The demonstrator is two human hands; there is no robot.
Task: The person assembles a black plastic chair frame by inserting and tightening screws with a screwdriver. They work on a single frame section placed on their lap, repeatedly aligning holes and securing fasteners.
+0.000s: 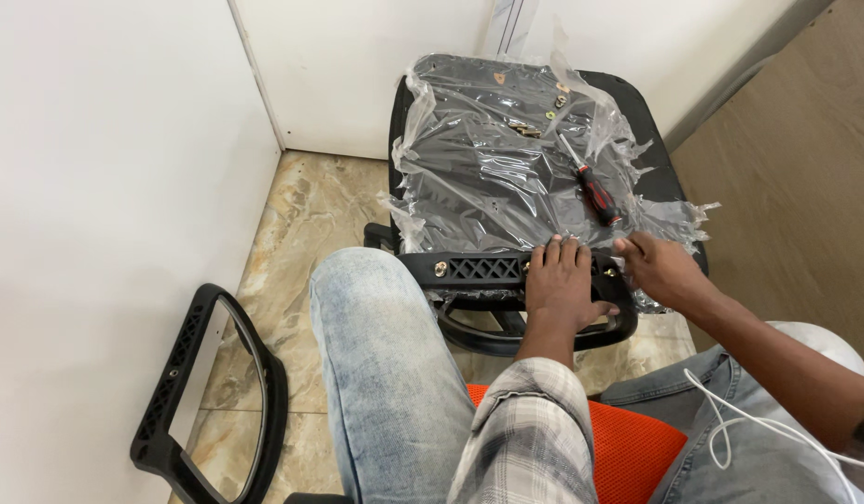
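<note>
Sitting on an orange mesh seat, the person has two legs in faded jeans stretched toward the work, with a thin white cable trailing over the right thigh. Just past the knees, one black plastic armrest lies across the near edge of an upturned seat base wrapped in clear plastic film. The left hand, its sleeve plaid, lies flat on top of the armrest with fingers spread, pressing rather than gripping. The right hand rests beside it at the armrest's right end, fingertips pinched close over a bolt there; whether it actually holds something cannot be told. One bolt head shows at the armrest's left end.

Farther out on the film lies one screwdriver with a red and black handle, near the right hand but untouched. Beyond it, a few small brass-coloured fittings are scattered. A second black armrest lies apart on the marbled tile floor to the left, against the white wall.
</note>
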